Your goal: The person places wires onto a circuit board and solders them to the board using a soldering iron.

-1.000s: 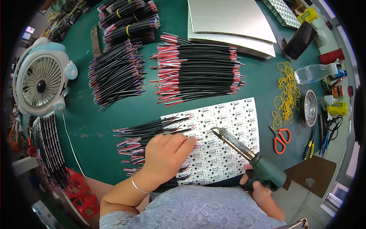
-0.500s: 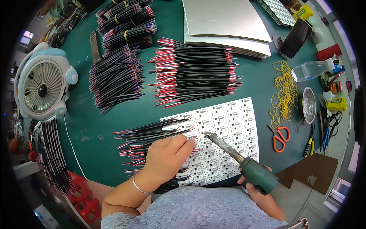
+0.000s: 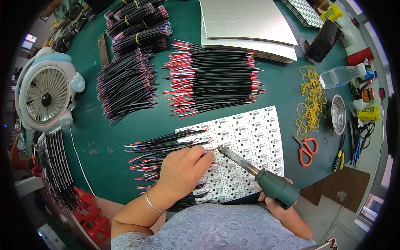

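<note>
My left hand (image 3: 182, 171) is closed in a pinch on a black-sleeved wire with a red end, over the left part of a white circuit board panel (image 3: 246, 146). More of these wires (image 3: 146, 160) lie in a row from the board's left edge outward, partly under my hand. My right hand (image 3: 277, 203) is wrapped round the green handle of a soldering iron (image 3: 275, 187), its fingers partly hidden behind the handle. The iron's tip is at the wire end beside my left fingertips, close above the board; whether it touches cannot be made out.
Piles of cut wires (image 3: 221, 79) and banded bundles (image 3: 139, 37) lie beyond the board. A white fan (image 3: 46, 93) stands at left. To the right are yellow rubber bands (image 3: 310, 100), orange-handled scissors (image 3: 306, 152), a metal bowl (image 3: 338, 114) and a plastic bottle (image 3: 339, 78). Flat panels (image 3: 248, 21) are stacked at the back.
My right hand has moved the soldering iron slightly left, bringing its tip from over the board to the wire end at my left fingertips. My left hand has barely moved.
</note>
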Tool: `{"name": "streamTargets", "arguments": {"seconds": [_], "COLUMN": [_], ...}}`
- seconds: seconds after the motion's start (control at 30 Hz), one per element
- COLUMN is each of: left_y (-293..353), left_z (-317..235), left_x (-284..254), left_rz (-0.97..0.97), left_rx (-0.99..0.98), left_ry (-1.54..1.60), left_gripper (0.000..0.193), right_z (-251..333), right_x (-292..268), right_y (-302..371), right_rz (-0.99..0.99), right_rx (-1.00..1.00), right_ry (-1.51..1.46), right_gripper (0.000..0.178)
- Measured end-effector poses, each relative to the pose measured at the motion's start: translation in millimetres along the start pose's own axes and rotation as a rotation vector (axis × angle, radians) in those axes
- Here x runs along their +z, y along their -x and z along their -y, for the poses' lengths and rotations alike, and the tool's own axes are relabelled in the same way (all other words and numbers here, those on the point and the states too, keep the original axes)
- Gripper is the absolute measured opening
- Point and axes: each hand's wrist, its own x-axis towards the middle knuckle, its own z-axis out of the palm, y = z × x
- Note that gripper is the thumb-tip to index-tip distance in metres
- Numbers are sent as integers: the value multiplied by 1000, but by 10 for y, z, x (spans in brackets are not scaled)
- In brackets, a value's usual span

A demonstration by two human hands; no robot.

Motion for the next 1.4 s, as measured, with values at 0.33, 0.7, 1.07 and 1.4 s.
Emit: {"name": "streamTargets", "arguments": {"seconds": [0.33,0.7,1.07,1.4], "left_y": [-21,-30,-18,-24], "left_z": [-6,-8,40,24], "left_x": [-12,-21,-1,-8], "left_rz": [15,29,48,54], "left_rx": [-14,-34,-50,-54], "left_ry": [13,20,55,35], "left_gripper": [19,19,21,21], "right_z": [144,216,154,215], "right_x": [-26,-104,-37,-25], "right_y": [-138,-175,-75,-104], "right_rz": [4,3,-11,-41], "right_rx": [-136,-167,-74,-109], "right_ry": [247,35,223,264], "right_gripper": [24,32,33,16]}}
